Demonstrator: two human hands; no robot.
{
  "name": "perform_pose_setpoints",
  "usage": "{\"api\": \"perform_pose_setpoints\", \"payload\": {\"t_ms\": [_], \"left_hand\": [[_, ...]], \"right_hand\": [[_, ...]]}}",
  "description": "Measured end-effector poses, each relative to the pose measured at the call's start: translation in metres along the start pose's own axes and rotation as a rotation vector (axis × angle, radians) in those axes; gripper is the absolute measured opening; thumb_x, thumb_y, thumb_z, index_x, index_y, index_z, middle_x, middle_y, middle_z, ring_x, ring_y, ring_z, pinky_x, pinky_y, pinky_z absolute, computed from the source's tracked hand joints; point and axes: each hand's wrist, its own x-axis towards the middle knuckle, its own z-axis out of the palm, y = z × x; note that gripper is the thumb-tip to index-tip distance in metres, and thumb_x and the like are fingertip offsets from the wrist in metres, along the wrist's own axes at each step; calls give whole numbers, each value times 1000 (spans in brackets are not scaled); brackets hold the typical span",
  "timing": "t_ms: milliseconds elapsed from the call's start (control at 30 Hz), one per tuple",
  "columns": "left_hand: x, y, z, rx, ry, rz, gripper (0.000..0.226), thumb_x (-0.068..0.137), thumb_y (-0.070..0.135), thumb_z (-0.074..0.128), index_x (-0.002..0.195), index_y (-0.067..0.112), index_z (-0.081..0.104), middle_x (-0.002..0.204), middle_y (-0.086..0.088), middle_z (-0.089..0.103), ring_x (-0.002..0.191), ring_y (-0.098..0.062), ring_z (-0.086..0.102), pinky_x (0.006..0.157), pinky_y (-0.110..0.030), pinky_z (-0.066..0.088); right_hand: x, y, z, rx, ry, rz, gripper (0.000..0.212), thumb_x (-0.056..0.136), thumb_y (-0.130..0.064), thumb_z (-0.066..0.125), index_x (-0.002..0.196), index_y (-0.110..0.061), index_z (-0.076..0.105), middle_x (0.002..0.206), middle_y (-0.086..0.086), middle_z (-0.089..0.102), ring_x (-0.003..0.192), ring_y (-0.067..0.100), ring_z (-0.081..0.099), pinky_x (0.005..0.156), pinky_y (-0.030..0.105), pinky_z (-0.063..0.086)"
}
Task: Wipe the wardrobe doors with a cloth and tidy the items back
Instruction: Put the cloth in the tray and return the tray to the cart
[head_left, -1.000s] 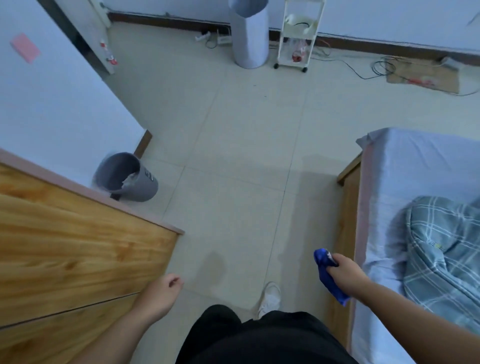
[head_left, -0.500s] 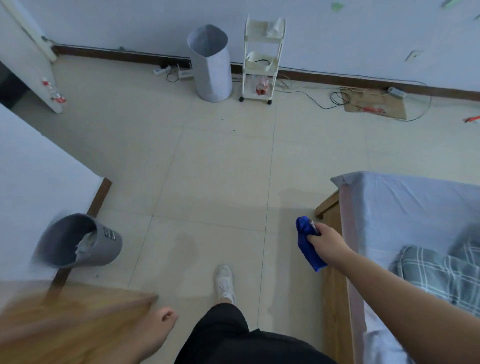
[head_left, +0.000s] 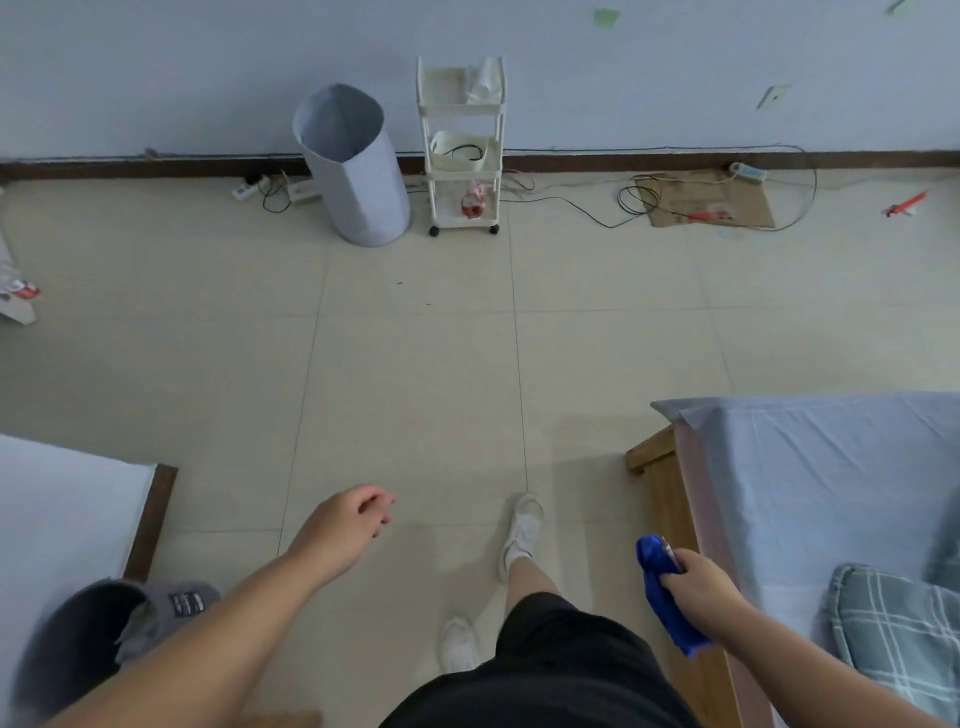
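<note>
Entry, head view only. The right hand (head_left: 698, 584) gripped the blue cloth (head_left: 670, 618), fingers curled tight round its bunched middle, with one end sticking up past the knuckles and the other hanging below the wrist. The hand and cloth were low on the right, just beside the wooden bed frame (head_left: 660, 483). The left hand (head_left: 348, 525) hung over the tiled floor (head_left: 415, 364) with its fingers loosely curled and held nothing.

I could not see wardrobe doors anywhere (a wooden sliver at the bottom edge may belong to them, but I cannot tell). My judgement: wiping was not under way and the person stood between positions.

Risks I logged:
- The hanging cloth end could catch on the bed frame corner, because it sat so near it.
- The grey bin (head_left: 104, 634) lay tilted close under the left forearm, so a backward swing could knock it over.
- The cables (head_left: 597, 215) along the far wall would be a trip hazard if the walk went that way.
</note>
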Motion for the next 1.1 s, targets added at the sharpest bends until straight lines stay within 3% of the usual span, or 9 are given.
{"api": "perform_pose_setpoints", "payload": {"t_ms": [167,333,433,567,700,867,1100], "left_hand": [[58,36,-24,62,-21,-58,21,107,34,51,93,41,65,92,12,75,85,-12,71,79,-30,53],[91,44,-44,51,-22,-171,29,104,44,52,92,26,71,86,5,76,79,-17,72,81,-40,58],[111,43,-54,6,-12,-232,28,103,44,55,87,27,71,83,8,76,75,-15,72,80,-38,58],[159,46,-77,-25,-4,-297,23,102,39,60,87,28,73,84,3,77,67,-15,69,78,-37,57],[234,67,-114,-51,-12,-272,19,103,38,59,90,34,73,83,15,76,70,-11,72,76,-30,54],[341,125,-183,-73,-44,-205,22,102,40,57,91,31,73,84,10,76,73,-11,71,71,-30,53],[477,260,-286,-131,-2,-76,19,104,31,58,94,26,73,86,4,76,71,-13,67,65,-29,48]], "right_hand": [[63,-79,-64,0,-44,-72,14,97,-16,50,95,-18,64,83,7,73,79,22,70,72,33,50],[113,-194,-145,-42,-18,-203,18,96,-11,49,82,-18,58,76,6,67,70,18,62,59,30,42],[137,-271,-189,-10,16,-264,17,93,-13,48,81,-15,60,70,7,67,66,21,64,55,28,43],[172,-368,-234,56,51,-321,17,94,-19,47,84,-16,61,76,9,68,71,26,65,61,31,46],[206,-440,-257,85,68,-345,21,96,-24,45,86,-13,61,73,10,69,71,28,66,64,32,50],[239,-482,-272,64,66,-239,17,94,-21,48,91,-13,62,85,16,74,75,29,68,68,35,52],[275,-484,-302,-17,56,-84,22,99,-23,44,85,-15,59,75,5,69,74,24,67,66,32,47]]}}
